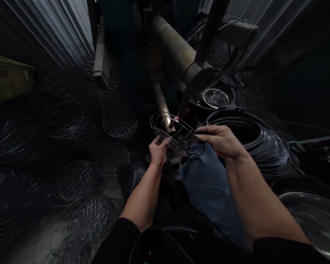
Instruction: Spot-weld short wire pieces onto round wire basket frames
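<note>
My left hand (158, 149) pinches the near rim of the wire basket (176, 134), and my right hand (220, 140) grips its right rim, fingers curled tight. The basket sits tilted under the welding tip (182, 108), its far rim touching there. Left of the basket, finished wire baskets (110, 157) lie piled; right of it sits a wire coil (260, 141).

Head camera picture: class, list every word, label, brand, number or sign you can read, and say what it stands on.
None can be read.
The beige box at the left edge bears small dark marks, too blurred to read.
The wire basket held by the left hand and right hand carries no lettering.
</note>
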Demonstrator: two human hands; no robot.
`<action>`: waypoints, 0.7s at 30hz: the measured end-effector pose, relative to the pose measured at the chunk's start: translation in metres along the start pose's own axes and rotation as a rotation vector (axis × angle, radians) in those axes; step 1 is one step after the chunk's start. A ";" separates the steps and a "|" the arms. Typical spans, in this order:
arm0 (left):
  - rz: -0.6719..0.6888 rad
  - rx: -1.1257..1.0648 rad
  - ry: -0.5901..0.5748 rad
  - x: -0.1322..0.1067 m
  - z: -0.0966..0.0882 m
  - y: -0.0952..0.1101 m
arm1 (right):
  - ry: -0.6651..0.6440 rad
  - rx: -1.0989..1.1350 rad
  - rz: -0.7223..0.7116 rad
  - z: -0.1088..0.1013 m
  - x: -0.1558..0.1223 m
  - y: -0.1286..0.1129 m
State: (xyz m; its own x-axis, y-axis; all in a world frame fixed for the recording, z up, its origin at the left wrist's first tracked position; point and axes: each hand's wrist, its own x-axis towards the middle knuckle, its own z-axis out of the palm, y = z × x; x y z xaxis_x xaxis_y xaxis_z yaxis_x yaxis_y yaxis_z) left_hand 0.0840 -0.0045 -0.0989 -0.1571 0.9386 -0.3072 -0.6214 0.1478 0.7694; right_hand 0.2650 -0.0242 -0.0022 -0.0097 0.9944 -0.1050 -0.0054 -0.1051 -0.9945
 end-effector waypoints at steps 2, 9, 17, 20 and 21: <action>0.000 -0.005 -0.003 0.000 -0.001 0.001 | 0.022 0.003 -0.007 0.005 0.000 -0.002; -0.028 0.037 0.001 -0.004 -0.010 0.006 | 0.038 0.002 -0.024 0.018 -0.007 -0.005; -0.105 0.168 0.053 -0.039 -0.027 0.025 | 0.023 0.121 0.071 0.030 -0.034 -0.007; -0.126 0.225 0.070 -0.055 -0.029 0.027 | 0.007 0.147 0.089 0.033 -0.040 -0.011; -0.130 0.244 0.070 -0.059 -0.030 0.028 | 0.007 0.148 0.101 0.033 -0.042 -0.012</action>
State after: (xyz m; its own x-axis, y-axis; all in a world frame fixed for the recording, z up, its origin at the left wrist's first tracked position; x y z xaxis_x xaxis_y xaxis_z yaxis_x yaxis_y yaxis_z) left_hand 0.0531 -0.0651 -0.0761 -0.1461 0.8840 -0.4440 -0.4380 0.3447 0.8303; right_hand 0.2326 -0.0650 0.0142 -0.0110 0.9787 -0.2049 -0.1519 -0.2042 -0.9671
